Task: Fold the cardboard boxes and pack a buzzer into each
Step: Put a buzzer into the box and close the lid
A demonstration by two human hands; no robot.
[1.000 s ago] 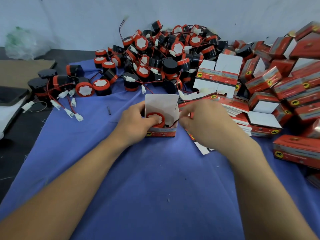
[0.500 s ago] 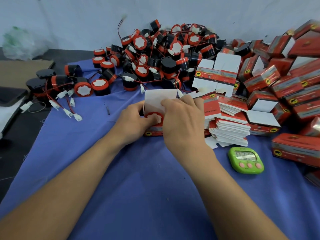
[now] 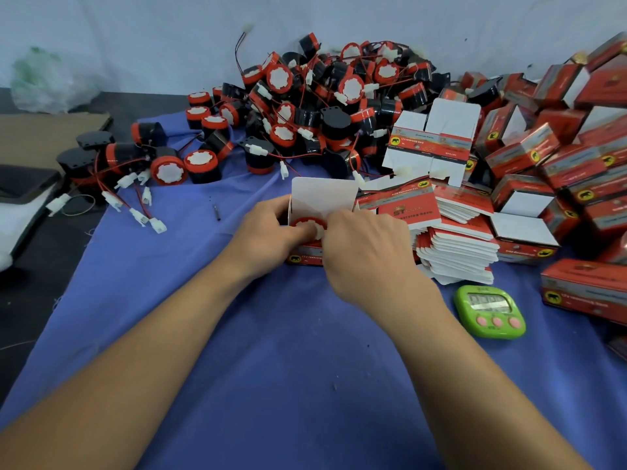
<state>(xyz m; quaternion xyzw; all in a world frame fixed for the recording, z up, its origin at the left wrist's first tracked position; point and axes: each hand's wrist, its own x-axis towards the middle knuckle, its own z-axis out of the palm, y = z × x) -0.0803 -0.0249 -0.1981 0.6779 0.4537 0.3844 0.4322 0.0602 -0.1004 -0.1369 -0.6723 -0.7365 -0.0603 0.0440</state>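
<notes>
Packing step, seen from just behind the worker. One open box (image 3: pixel 322 195) stands on the blue cloth (image 3: pixel 271 351) that covers the counter (image 3: pixel 23 310), its white top flap upright at the back. A buzzer (image 3: pixel 305 222) sits in its mouth, red rim and white face upward. The left hand (image 3: pixel 268 235) grips the open box from its left side, fingers curled round the wall and the thumb lying against the buzzer's face. The right hand (image 3: pixel 366 252) is brought in from the right with bent fingers at the box mouth. Its fingertips are hidden behind its own knuckles, so whether it pinches a side flap, a wire or nothing cannot be told. The step in hand appears to be seating the buzzer and tucking it down. Closing looks to be next, which would call for the lead to be fully inside, the side flaps folded in and the upright flap brought forward and tucked. Loose buzzers (image 3: pixel 322 106) lie heaped behind, the flat boxes (image 3: pixel 454 245) are stacked just right of the work, and finished boxes (image 3: pixel 559 147) are piled far right. A green timer (image 3: pixel 488 310) lies near the right wrist.
</notes>
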